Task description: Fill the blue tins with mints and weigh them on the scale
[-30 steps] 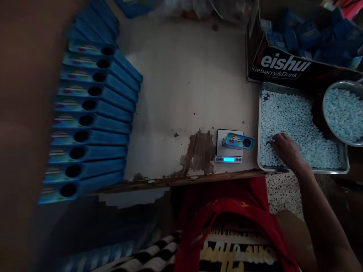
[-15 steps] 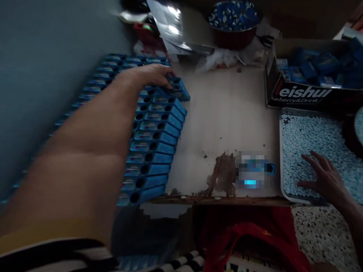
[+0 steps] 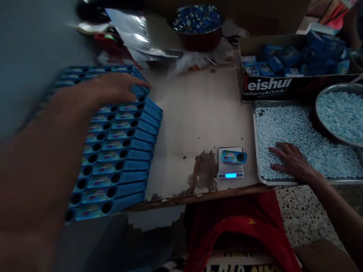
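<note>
Sideways on scale (image 3: 226,169): box (image 3: 230,156), hole (image 3: 241,157) rightward.

Red apron (image 3: 241,206), lettered shirt (image 3: 241,261), bare hands (image 3: 293,161)

Between your left hand (image 3: 123,87) and right hand (image 3: 295,162), a broad bare strip of table (image 3: 195,109) lets you cross. Packed blue printed boxes (image 3: 136,166) wall its left; a digital scale (image 3: 227,169) carrying one box (image 3: 231,156) interrupts it near the front; the metal tray (image 3: 256,143), bowl (image 3: 318,118) and taller carton (image 3: 309,84) bound the right; a red pot (image 3: 200,40) and crumpled plastic (image 3: 187,62) crowd the back.
</note>
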Demonstrator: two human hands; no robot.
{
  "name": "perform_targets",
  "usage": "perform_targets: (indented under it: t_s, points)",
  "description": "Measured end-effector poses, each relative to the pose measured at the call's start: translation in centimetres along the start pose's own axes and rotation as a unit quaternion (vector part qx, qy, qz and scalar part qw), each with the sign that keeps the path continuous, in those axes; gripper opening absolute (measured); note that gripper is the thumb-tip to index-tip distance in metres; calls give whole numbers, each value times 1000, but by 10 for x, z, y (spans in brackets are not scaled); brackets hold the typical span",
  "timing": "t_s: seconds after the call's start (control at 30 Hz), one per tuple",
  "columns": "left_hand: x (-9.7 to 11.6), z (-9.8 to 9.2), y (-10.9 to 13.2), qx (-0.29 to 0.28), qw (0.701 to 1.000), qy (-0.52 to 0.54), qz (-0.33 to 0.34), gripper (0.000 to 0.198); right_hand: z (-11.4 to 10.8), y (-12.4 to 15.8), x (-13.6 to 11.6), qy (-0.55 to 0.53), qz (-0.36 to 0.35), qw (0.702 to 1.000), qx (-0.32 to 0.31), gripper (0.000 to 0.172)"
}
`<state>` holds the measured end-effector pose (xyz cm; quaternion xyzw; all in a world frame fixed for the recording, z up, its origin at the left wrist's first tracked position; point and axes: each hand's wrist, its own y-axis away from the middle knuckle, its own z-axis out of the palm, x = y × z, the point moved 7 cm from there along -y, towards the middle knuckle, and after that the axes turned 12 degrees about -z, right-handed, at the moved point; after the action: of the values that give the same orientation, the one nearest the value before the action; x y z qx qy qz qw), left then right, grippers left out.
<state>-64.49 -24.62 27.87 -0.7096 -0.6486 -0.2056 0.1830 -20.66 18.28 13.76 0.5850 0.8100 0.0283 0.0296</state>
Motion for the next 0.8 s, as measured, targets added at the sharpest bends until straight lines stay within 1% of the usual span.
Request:
perform_targets:
  t_s: [0.03,0.07,0.1,0.13,0.17,0.2,0.23,0.27,0.3,0.33,0.37,0.4,0.43,0.47,0.5,0.53,0.57,0.6,0.63,0.67,0.7,0.73,0.77,0.8]
  points:
    - [7,26,28,-87,995,-48,17,21,-1,-4,0,4,-2,1000,0,62]
    - [15,53,64,-170,982,-66,48,41,-2,-9,1,7,-2,1000,1,56]
    - [25,78,104,-234,967,-28,93,67,-3,-13,2,10,1,1000,0,51]
    - [35,100,145,-274,952,28,132,89,-3,-17,3,11,6,1000,-3,49]
    - [41,122,184,-303,938,84,146,101,-3,-20,4,10,13,1000,-8,46]
    - [45,141,216,-309,930,138,144,102,-3,-23,5,4,20,1000,-14,44]
    - [47,158,240,-292,930,182,128,94,-2,-26,6,-8,29,999,-19,42]
    - [48,171,258,-263,936,211,104,82,-1,-28,7,-26,43,999,-18,39]
    - [50,181,269,-232,941,232,83,70,-2,-31,9,-51,65,997,-7,35]
    - [55,188,276,-204,945,245,70,61,-2,-32,13,-86,99,991,16,32]
    - [64,191,279,-183,948,252,72,54,-3,-32,18,-136,143,979,51,30]
    - [78,191,279,-172,948,254,88,49,-4,-32,25,-208,194,954,97,30]
    - [95,190,279,-168,946,253,116,46,-3,-29,33,-301,246,909,151,33]
    - [114,187,278,-168,942,249,148,44,0,-27,41,-407,291,840,207,36]
    - [133,184,278,-168,938,245,177,42,4,-25,46,-515,321,753,256,39]
    - [151,182,279,-168,934,242,200,40,6,-25,49,-613,330,656,293,40]
    - [166,181,280,-168,932,241,213,40,5,-26,50,-693,320,562,320,41]
    - [178,181,281,-168,930,242,219,41,0,-29,50,-751,295,481,342,40]
    - [187,184,283,-168,930,244,218,42,-10,-31,49,-792,259,418,363,39]
    - [193,189,284,-170,929,248,215,43,-22,-34,48,-816,221,371,385,37]
    - [197,194,286,-171,929,251,210,43,-36,-35,47,-828,185,337,408,36]
    - [199,200,288,-174,929,256,204,43,-50,-37,45,-831,159,315,431,34]
    - [201,206,289,-176,928,261,198,44,-62,-38,43,-827,140,305,451,34]
    - [202,212,290,-178,927,267,192,44,-74,-39,39,-822,128,303,465,33]
